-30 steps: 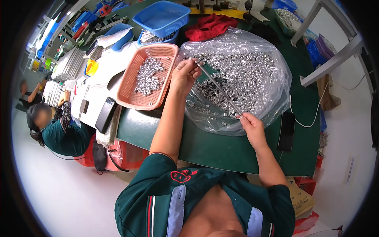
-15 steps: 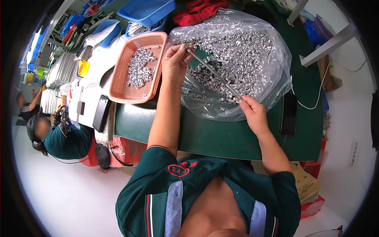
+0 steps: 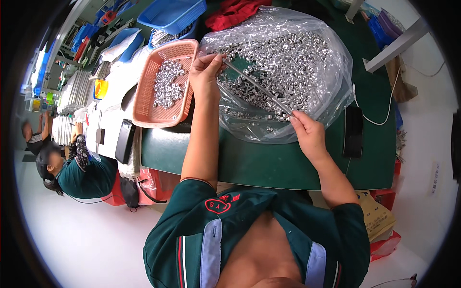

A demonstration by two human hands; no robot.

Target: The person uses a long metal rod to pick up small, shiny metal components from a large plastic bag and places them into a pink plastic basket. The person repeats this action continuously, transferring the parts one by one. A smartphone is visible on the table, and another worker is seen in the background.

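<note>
Between my two hands a thin metal rod [image 3: 257,85] slants down to the right, above a heap of small silver metal rings [image 3: 300,62]. My left hand [image 3: 206,74] is closed on the rod's upper left end, close to the rim of a pink plastic basket [image 3: 139,103]. At the lower right end, my right hand [image 3: 308,132] pinches the rod between thumb and fingers. The rings lie on a large clear plastic bag [image 3: 341,53] spread over the green table [image 3: 269,165]. More small rings [image 3: 168,84] sit in the basket. My left fingers hide that tip of the rod.
Blue baskets [image 3: 173,17] and a red cloth [image 3: 235,13] are at the back. A dark phone [image 3: 353,132] lies to the right, near a white cable [image 3: 379,122]. Another black phone [image 3: 125,141] is left of the pink basket. A co-worker [image 3: 84,175] sits at the far left.
My left hand has shifted slightly left, and both hands still hold the rod. The whole view has moved a little.
</note>
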